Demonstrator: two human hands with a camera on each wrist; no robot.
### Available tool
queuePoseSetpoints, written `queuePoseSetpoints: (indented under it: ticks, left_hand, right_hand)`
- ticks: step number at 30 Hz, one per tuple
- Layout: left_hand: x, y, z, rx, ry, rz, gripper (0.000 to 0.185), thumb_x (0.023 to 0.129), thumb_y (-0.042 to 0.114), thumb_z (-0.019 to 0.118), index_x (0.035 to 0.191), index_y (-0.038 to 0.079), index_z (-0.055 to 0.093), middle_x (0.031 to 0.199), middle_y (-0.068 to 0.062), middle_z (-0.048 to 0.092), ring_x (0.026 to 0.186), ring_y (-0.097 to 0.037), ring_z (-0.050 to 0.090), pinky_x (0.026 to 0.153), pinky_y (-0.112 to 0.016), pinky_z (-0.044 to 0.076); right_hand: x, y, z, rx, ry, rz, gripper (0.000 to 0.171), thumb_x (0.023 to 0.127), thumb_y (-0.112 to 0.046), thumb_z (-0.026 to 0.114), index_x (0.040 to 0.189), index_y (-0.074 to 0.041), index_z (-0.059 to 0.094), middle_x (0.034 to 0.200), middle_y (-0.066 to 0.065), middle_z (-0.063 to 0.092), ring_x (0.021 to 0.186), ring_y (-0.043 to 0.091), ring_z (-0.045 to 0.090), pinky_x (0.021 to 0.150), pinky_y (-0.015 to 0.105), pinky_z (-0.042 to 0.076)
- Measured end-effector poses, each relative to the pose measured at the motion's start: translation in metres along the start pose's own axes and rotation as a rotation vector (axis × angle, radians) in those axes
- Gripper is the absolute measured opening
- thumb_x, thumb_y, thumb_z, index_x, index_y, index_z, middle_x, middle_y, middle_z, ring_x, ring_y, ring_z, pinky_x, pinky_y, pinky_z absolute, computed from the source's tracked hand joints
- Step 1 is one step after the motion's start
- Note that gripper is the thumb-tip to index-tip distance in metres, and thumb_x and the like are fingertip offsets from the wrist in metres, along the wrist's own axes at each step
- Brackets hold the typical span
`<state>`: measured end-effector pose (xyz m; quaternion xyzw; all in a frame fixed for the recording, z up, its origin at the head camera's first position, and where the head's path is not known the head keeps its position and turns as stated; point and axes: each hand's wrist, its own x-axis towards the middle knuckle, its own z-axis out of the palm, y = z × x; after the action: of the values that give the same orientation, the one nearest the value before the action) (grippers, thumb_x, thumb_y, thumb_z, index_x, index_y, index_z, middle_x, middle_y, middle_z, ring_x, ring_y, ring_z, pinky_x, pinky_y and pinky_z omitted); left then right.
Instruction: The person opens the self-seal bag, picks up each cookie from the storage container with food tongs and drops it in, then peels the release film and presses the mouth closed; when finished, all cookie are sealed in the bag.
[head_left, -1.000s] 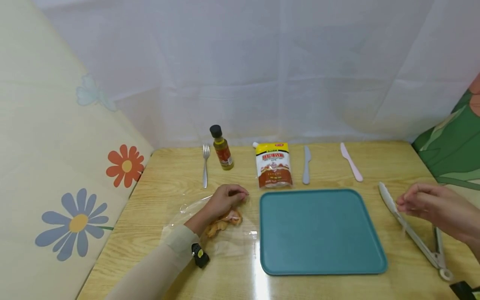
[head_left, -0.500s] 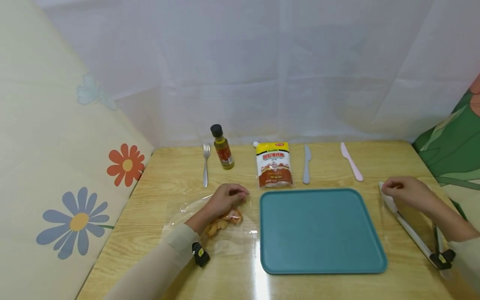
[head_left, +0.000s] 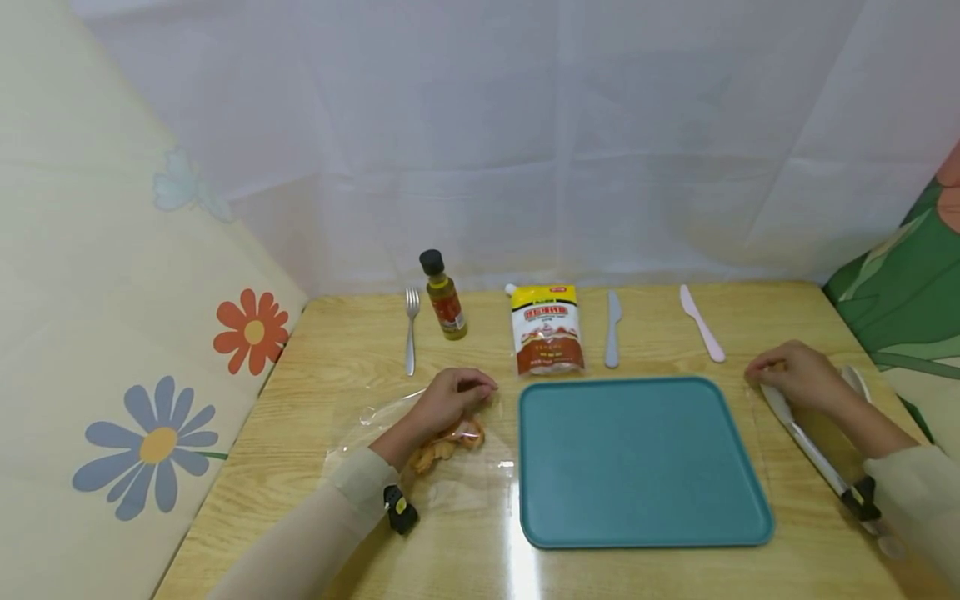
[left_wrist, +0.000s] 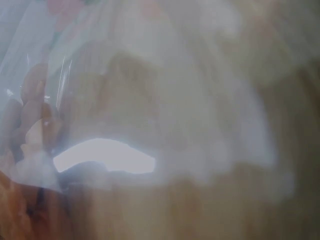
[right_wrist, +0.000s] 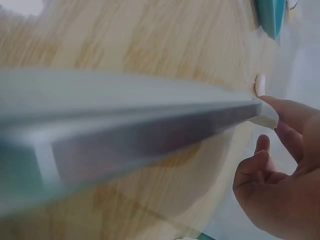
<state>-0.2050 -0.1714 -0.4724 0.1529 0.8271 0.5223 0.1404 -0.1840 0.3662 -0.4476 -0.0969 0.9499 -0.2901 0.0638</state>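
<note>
My left hand [head_left: 452, 404] rests with loosely curled fingers over a clear plastic bag [head_left: 480, 492]. Orange-brown food pieces [head_left: 431, 456] in the bag show beside that hand. The left wrist view is mostly glare and blurred plastic, with fingers [left_wrist: 37, 110] seen through it at the left. My right hand [head_left: 798, 375], fingers loosely bent, lies over one tip of the tongs [head_left: 813, 454], whose arms stand spread on the table. In the right wrist view one tong arm [right_wrist: 150, 122] runs up to the fingers [right_wrist: 295, 112]; the tip overlaps them there.
A teal tray [head_left: 645, 462] lies between my hands. Behind stand a fork [head_left: 411, 332], a dark-capped oil bottle [head_left: 444, 300], a yellow, white and brown sauce pouch [head_left: 547, 329], a grey knife [head_left: 612, 329] and a pink knife [head_left: 702, 323]. A white cloth [head_left: 555, 142] hangs behind the table.
My right hand has moved left and slightly up across the tongs, its forearm now over their hinge end. My left hand, the bag and the tray have stayed put.
</note>
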Motion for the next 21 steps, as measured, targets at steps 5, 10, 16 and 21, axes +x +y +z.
queuePoseSetpoints:
  ticks: [5,10,16,21]
  left_hand:
    - [0.000,-0.001,0.000,0.002,-0.005,-0.002,0.020,0.104,0.005,0.060,0.114,-0.008,0.073,0.109,-0.024,0.072,0.098,-0.030,0.067,0.079,-0.026,0.054]
    - [-0.001,0.001,-0.001,-0.007,-0.005,0.001,0.020,0.103,0.005,0.061,0.114,-0.007,0.073,0.109,-0.024,0.073,0.097,-0.030,0.068,0.079,-0.026,0.054]
    - [-0.001,0.002,-0.002,-0.003,0.001,-0.001,0.019,0.103,0.009,0.063,0.112,-0.003,0.075,0.108,-0.019,0.074,0.093,-0.019,0.067,0.080,-0.024,0.054]
    - [-0.001,0.001,-0.002,-0.002,0.002,0.000,0.019,0.103,0.009,0.063,0.112,-0.002,0.075,0.109,-0.016,0.074,0.092,-0.014,0.066,0.081,-0.024,0.054]
  right_hand:
    - [-0.004,-0.005,-0.002,-0.008,0.038,0.017,0.024,0.103,-0.015,0.064,0.109,0.005,0.076,0.114,0.030,0.070,0.074,0.016,0.057,0.059,0.033,0.046]
    - [-0.013,-0.029,0.002,0.038,0.085,0.021,0.026,0.104,-0.018,0.064,0.113,0.003,0.076,0.121,0.031,0.064,0.084,0.032,0.061,0.064,0.039,0.051]
    - [-0.017,-0.074,0.029,0.202,0.052,0.014,0.027,0.102,-0.020,0.067,0.116,0.002,0.075,0.113,0.020,0.070,0.089,0.024,0.062,0.065,0.031,0.052]
    - [-0.016,-0.111,0.061,0.405,-0.064,-0.024,0.025,0.100,-0.017,0.069,0.117,0.001,0.074,0.103,0.012,0.072,0.077,0.015,0.060,0.061,0.029,0.053]
